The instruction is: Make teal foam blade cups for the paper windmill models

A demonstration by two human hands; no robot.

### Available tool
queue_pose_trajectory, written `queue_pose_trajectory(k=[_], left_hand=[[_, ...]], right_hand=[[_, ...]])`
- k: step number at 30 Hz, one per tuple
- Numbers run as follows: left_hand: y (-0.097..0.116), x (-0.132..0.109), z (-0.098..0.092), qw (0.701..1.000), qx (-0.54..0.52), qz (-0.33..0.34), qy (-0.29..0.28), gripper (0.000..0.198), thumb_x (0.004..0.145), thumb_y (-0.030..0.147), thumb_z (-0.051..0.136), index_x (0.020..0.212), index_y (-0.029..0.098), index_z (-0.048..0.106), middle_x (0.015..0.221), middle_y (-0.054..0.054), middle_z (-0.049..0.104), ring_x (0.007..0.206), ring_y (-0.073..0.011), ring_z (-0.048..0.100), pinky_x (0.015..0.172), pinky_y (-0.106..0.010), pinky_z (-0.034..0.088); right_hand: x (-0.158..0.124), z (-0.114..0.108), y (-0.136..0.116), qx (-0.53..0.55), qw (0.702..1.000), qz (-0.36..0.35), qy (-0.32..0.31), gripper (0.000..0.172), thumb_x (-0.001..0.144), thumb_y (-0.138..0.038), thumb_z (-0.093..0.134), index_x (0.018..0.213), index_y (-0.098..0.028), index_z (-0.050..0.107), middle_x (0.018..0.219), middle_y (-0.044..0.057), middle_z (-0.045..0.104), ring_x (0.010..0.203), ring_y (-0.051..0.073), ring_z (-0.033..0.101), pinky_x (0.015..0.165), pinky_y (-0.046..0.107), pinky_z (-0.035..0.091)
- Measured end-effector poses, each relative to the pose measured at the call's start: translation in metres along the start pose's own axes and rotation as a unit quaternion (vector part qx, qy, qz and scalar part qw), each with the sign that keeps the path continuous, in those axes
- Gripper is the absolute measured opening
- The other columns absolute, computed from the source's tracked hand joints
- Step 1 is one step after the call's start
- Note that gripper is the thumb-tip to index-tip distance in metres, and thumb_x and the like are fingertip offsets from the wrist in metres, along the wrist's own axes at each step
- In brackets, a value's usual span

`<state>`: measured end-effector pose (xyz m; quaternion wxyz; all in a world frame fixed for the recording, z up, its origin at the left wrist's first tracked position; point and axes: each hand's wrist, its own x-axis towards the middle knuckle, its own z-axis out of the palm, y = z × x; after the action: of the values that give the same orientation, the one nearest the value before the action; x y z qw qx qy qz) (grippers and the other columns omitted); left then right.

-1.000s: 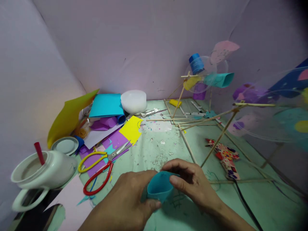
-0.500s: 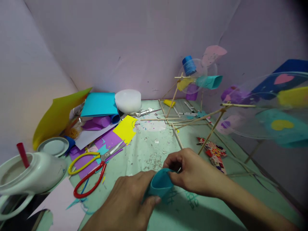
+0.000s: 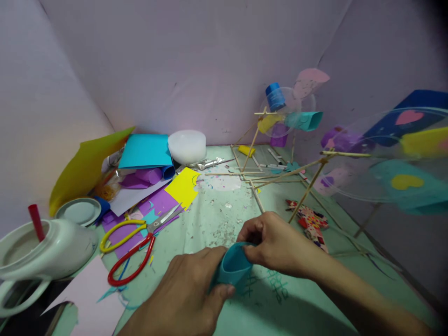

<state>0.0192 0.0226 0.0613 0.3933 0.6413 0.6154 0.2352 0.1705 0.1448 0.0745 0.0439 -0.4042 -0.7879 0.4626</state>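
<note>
Low over the pale green tabletop, a teal paper tube is held between both hands, its open end tipped up toward me. My left hand wraps the tube's left side, thumb along the near face and fingers behind it. My right hand pinches the far right part of the rim; its fingertips are partly hidden. Left of my hands lie scissors with one yellow and one red handle loop, blades spread, on scraps of purple paper.
Stick-frame wheels with paper cups stand right: a small clear disc at the back and a large one nearer. A white teapot is at left. Yellow paper, a blue sheet and a white bowl lie behind. Patterned cloth lies right.
Both hands keep their hold on the teal tube. My right hand has shifted very slightly along the rim; the view has moved a little. Everything else stays put.
</note>
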Motion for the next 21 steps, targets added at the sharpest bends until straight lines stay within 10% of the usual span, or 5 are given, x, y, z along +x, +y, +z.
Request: queue_pose_trajectory(k=[4, 10, 21], left_hand=[[-0.004, 0.003, -0.002, 0.999, -0.022, -0.026, 0.014, 0.018, 0.076, 0.026, 0.055, 0.092, 0.023, 0.062, 0.087, -0.001, 0.068, 0.080, -0.0196, 0.060, 0.075, -0.029, 0.043], [-0.019, 0.016, -0.012, 0.968, -0.237, -0.047, 0.072, 0.028, 0.073, 0.037, 0.063, 0.090, 0.014, 0.062, 0.087, -0.005, 0.069, 0.080, -0.0200, 0.061, 0.073, -0.030, 0.048], [-0.032, 0.031, -0.004, 0.822, -0.500, -0.106, 0.250, 0.048, 0.061, 0.034, 0.077, 0.101, 0.012, 0.062, 0.076, -0.007, 0.072, 0.078, -0.0270, 0.068, 0.066, -0.035, 0.054]], right_hand=[[0.003, -0.002, 0.005, 0.140, 0.990, -0.014, 0.000, 0.010, 0.062, -0.016, 0.066, 0.070, -0.017, 0.072, 0.060, 0.003, 0.068, 0.055, 0.015, 0.060, 0.049, 0.024, 0.048], [0.003, 0.005, 0.025, 0.371, 0.924, -0.085, 0.039, 0.058, 0.063, -0.042, 0.077, 0.114, -0.019, 0.060, 0.115, 0.013, 0.065, 0.106, 0.027, 0.061, 0.090, 0.044, 0.048], [0.004, 0.058, 0.038, 0.428, 0.901, -0.062, -0.028, 0.078, 0.054, -0.029, 0.083, 0.121, -0.021, 0.043, 0.097, 0.006, 0.064, 0.083, 0.023, 0.066, 0.076, 0.038, 0.052]])
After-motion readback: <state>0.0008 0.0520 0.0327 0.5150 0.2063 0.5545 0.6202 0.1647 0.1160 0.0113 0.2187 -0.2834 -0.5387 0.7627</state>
